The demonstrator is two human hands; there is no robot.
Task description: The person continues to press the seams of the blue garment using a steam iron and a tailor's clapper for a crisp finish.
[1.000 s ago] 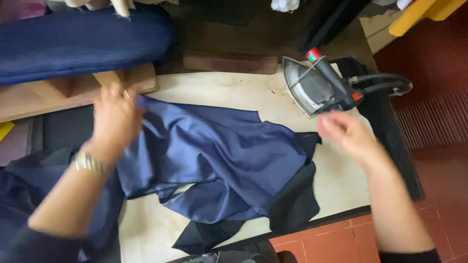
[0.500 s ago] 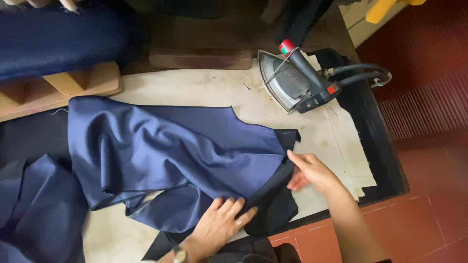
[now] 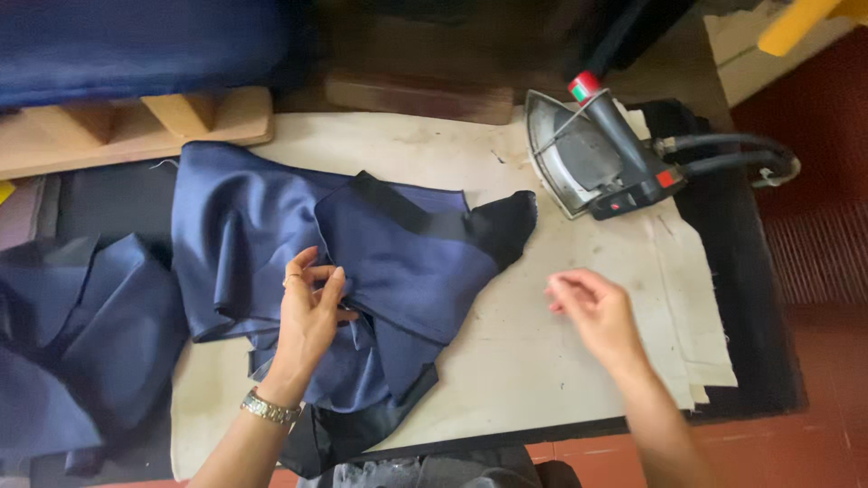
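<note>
Broadly, a stained cream pressing pad (image 3: 506, 361) is seen covering the work table, and across its left half a navy blue fabric piece (image 3: 398, 253) with black lining is spread and folded over on itself, more blue cloth (image 3: 81, 343) being heaped just beside it at the left edge. At the far right of the pad a grey steam iron (image 3: 592, 158) with a black handle and hoses is rested, well apart from the fabric. The left hand (image 3: 312, 316), a wristwatch (image 3: 269, 408) worn below it, is pinched on a fold of the navy blue fabric piece, while the right hand (image 3: 592, 312) is held empty and loosely curled above bare pad.
</note>
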